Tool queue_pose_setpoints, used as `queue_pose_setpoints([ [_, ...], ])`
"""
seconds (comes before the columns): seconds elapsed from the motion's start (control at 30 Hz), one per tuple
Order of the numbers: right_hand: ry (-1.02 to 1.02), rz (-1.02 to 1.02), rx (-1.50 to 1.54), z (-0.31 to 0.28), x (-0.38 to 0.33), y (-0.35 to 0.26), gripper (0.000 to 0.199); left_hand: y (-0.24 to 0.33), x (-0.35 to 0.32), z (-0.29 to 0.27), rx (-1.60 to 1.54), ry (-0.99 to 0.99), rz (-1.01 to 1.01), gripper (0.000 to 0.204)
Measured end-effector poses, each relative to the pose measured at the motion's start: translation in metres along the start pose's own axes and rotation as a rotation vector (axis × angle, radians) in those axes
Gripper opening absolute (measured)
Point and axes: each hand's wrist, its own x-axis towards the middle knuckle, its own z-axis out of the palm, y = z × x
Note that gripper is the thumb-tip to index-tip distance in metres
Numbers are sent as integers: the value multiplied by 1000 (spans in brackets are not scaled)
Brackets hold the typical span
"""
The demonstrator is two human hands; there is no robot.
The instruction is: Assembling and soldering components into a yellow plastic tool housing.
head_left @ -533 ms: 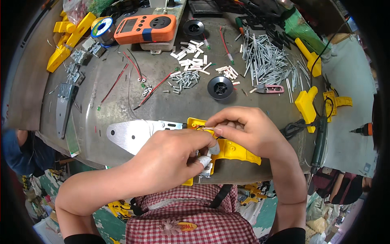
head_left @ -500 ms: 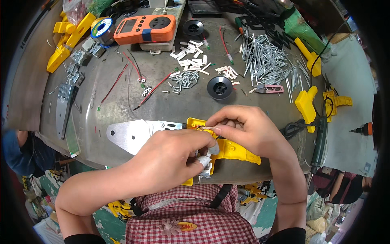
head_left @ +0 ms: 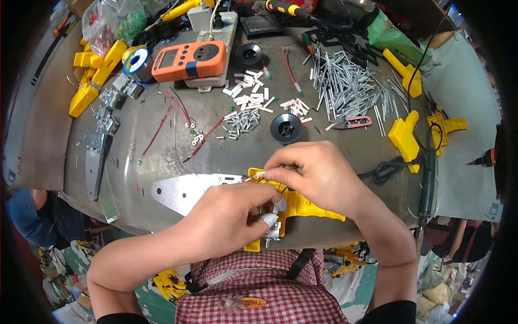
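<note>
A yellow plastic tool housing (head_left: 310, 208) lies open in front of me, with a silver blade-like metal plate (head_left: 181, 189) extending left from it. My left hand (head_left: 229, 213) is closed over the housing's middle, thumb and finger wrapped in white tape; its grip on the housing is partly hidden. A small metal part (head_left: 274, 232) shows below those fingers. My right hand (head_left: 310, 173) pinches a small white sleeve (head_left: 260, 175) at the housing's upper edge. Thin dark and red wires run beside it into the housing.
Beyond my hands lie a black spool (head_left: 286, 128), a pile of metal pins (head_left: 345, 86), small screws (head_left: 243, 123), white pieces (head_left: 252, 101) and pink-handled snips (head_left: 353, 122). An orange meter (head_left: 189, 60) stands farther back. A soldering iron (head_left: 427, 189) and cord border the right.
My right fingertips have moved left along the housing's upper edge with the white sleeve. My left hand keeps its place on the housing. The whole view has shifted slightly.
</note>
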Motion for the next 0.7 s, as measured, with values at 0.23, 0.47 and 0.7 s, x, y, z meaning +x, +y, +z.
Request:
queue_pose_setpoints([
  [0.23,17,-3,5,-5,5,-15,14,-2,-3,1,48,27,26,27],
  [0.47,-15,70,117,-8,8,4,16,4,-2,-3,46,-48,-32,29],
  [0.7,-141,90,166,-10,19,11,20,9,-3,-4,69,-77,-86,32],
])
